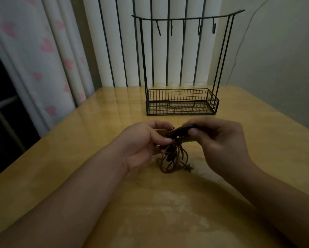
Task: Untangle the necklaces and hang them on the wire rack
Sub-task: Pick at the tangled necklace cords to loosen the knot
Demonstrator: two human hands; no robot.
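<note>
- Brown cord necklaces (171,158) hang in one knotted bunch between the two hands, the lower loops trailing down to rest on the wooden table (96,122) just below the wrists.
- Left hand (146,142) has thumb and fingers curled in, pinching the cords at the top of the bunch.
- Right hand (219,140) pinches a dark, elongated pendant (182,132) between thumb and forefinger, holding it just beside the left fingertips.
- Black wire rack (181,68) stands beyond both hands, well apart from them; its hooks (200,29) along the top bar carry nothing, and the mesh basket (181,102) at its base looks bare.
- Judged from this, the step in hand is working one necklace free of the tangle, with no hanging done yet.
- To do it well, I would keep the left pinch steady as an anchor and feed the pendant back through the loops slowly, not tugging, since pulling likely tightens cord knots.
- Lifting the bunch a little higher off the table should let the loops fall open and show which strand belongs to the pendant.
- Dim light hides the finer crossings, so I cannot tell how many necklaces are tangled together.
</note>
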